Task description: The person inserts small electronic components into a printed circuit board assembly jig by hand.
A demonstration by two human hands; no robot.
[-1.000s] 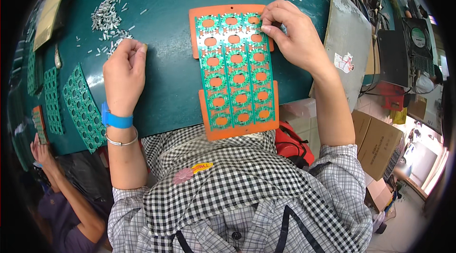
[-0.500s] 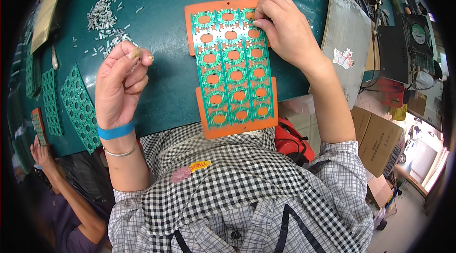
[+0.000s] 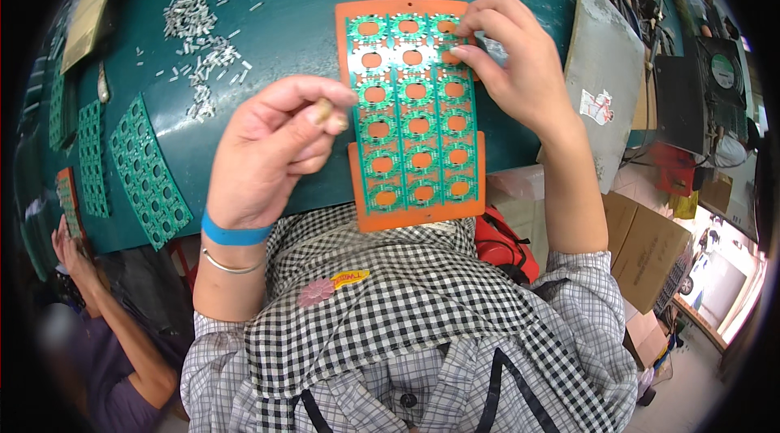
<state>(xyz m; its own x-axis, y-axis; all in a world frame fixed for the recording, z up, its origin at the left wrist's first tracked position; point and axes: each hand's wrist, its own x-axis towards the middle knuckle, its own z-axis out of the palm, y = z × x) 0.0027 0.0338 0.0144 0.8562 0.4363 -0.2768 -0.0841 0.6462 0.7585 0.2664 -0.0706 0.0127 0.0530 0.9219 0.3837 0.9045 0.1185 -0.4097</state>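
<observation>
A green circuit board panel with rows of oval cutouts lies on an orange carrier plate in front of me. My left hand is beside the panel's left edge, its thumb and forefinger pinched. Yellowish covers sit on its fingertips, and anything between them is too small to make out. At the panel's upper right corner, my right hand has its thumb and forefinger apart, with nothing visible between them. Small silvery-white cylindrical parts lie loose in a heap beyond my left hand.
More green panels lie at the left of the green table. A co-worker's hand touches another orange plate there. A grey metal sheet stands at the right, with cardboard boxes below it.
My left hand has moved right, from near the loose parts to the panel's left edge. My right hand's thumb and forefinger have spread apart. The view has shifted slightly.
</observation>
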